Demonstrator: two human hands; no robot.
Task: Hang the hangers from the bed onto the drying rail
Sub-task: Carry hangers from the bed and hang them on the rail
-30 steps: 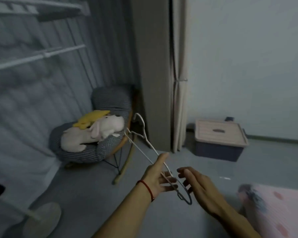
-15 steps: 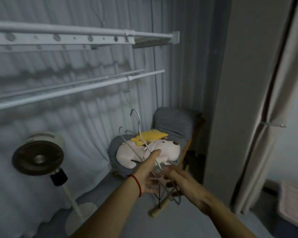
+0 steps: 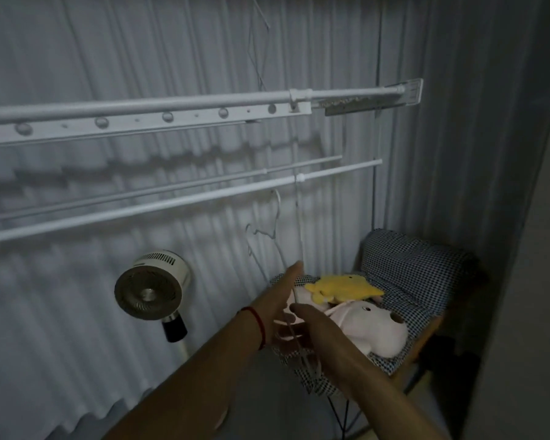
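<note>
The left hand (image 3: 280, 312) grips a bundle of thin wire hangers (image 3: 269, 236), hooks rising above it, just under the drying rail (image 3: 172, 203). The right hand (image 3: 318, 328) pinches their lower wires beside it. Judged step: lifting to hang; next, raise hooks over the rail.

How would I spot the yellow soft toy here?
Look to the checked armchair in the corner, right of the white fan. On its seat lie two soft toys: the yellow one is flat and lies on top of the larger pale pink one.
</note>
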